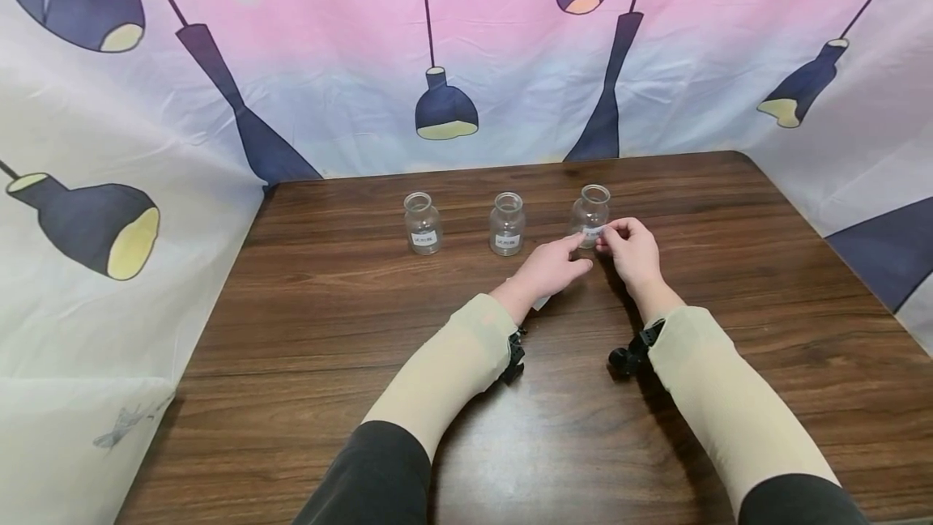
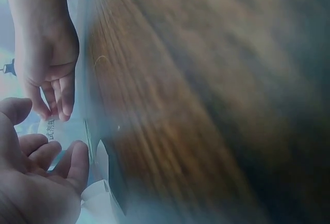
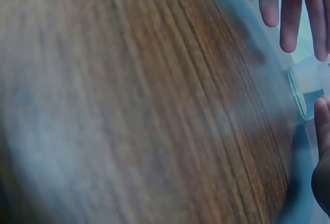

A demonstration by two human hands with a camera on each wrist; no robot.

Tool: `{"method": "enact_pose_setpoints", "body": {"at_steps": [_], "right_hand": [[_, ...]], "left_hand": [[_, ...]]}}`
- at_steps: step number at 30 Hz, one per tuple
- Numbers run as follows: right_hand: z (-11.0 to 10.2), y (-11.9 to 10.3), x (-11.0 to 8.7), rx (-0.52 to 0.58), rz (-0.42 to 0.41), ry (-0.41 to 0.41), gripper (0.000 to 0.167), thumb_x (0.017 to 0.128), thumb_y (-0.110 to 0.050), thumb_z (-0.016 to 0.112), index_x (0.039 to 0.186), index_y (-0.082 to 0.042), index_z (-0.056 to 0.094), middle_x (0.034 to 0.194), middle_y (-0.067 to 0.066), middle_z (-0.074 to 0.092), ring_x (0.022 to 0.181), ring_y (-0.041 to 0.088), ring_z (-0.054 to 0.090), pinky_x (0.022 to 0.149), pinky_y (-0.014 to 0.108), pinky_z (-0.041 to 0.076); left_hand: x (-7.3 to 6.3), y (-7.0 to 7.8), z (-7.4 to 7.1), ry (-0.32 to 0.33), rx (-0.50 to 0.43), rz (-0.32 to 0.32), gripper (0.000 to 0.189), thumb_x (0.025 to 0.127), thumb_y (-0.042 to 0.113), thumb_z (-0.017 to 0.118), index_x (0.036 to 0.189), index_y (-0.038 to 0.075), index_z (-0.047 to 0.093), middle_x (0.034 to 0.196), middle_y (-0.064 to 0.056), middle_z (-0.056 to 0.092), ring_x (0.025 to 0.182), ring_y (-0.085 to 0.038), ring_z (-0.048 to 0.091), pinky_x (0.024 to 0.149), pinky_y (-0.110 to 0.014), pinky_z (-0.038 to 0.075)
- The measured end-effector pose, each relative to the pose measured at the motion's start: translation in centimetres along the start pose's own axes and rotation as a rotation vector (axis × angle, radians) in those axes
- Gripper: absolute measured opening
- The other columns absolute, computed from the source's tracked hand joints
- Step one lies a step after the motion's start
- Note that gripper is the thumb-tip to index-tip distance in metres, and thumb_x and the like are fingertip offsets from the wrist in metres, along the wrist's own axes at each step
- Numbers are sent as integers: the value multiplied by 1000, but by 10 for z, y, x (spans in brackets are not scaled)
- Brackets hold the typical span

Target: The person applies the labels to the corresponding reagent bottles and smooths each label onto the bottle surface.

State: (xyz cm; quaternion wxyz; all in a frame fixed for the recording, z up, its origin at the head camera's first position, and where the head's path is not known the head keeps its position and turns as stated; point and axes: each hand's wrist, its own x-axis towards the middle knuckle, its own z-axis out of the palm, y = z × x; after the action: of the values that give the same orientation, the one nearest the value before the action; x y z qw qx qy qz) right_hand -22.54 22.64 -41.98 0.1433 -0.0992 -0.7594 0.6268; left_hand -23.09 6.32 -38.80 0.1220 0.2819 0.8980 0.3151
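Note:
A clear glass jar [image 1: 589, 213] stands at the right end of a row of three, with a white label [image 1: 592, 233] bearing printed characters on its front. At the label's right edge, my right hand [image 1: 632, 253] pinches it between thumb and fingertips against the glass. My left hand [image 1: 550, 270] reaches to the jar's left side, fingers mostly straight and fingertips right at the glass. In the left wrist view the label's print [image 2: 50, 130] shows between both hands. A piece of white paper [image 1: 541, 302] lies partly hidden beneath my left hand.
Two more labelled glass jars, one in the middle [image 1: 506, 221] and one at the left [image 1: 422, 221], stand upright on the brown wooden table [image 1: 306, 347]. A patterned cloth [image 1: 350, 63] hangs behind the table's far edge and along its sides.

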Motion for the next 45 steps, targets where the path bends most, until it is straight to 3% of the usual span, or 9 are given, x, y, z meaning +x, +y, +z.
{"method": "enact_pose_setpoints", "body": {"at_steps": [10,15,20,31,38,45], "right_hand": [[1,2,-1,-101,-7,17,20,95,-16,53,103,2,54,88,12,59,72,12,62,68,21,52],[1,3,0,-85,1,26,19,95,-16,54,102,1,54,90,13,59,71,11,62,67,20,52],[1,3,1,-63,-6,35,21,95,-14,54,104,5,54,88,12,58,68,8,62,66,19,52],[3,2,-1,-17,1,21,17,94,-11,53,101,4,52,86,10,56,65,4,61,66,20,52],[2,6,1,-46,-7,23,19,91,-8,57,102,6,51,87,8,54,65,5,61,65,19,52],[5,8,1,-34,-8,13,15,87,-2,57,99,6,52,86,8,55,63,3,60,63,17,51]], "left_hand": [[2,0,1,7,14,10,55,95,31,51,145,13,35,145,0,39,124,-15,46,100,-26,36],[2,1,2,54,27,-34,53,95,32,51,143,15,39,139,-1,48,123,-16,47,98,-28,38],[6,3,2,83,23,-80,51,95,31,50,143,15,41,139,-1,47,126,-16,45,100,-29,37],[10,1,3,126,32,-87,49,94,27,50,140,12,44,136,-2,51,122,-16,48,98,-28,39],[15,-4,5,163,32,-94,49,93,27,53,139,11,45,134,-3,53,119,-16,51,95,-29,41],[18,-4,6,112,64,-114,49,91,24,54,138,10,47,132,-4,55,115,-16,54,92,-28,43]]}}
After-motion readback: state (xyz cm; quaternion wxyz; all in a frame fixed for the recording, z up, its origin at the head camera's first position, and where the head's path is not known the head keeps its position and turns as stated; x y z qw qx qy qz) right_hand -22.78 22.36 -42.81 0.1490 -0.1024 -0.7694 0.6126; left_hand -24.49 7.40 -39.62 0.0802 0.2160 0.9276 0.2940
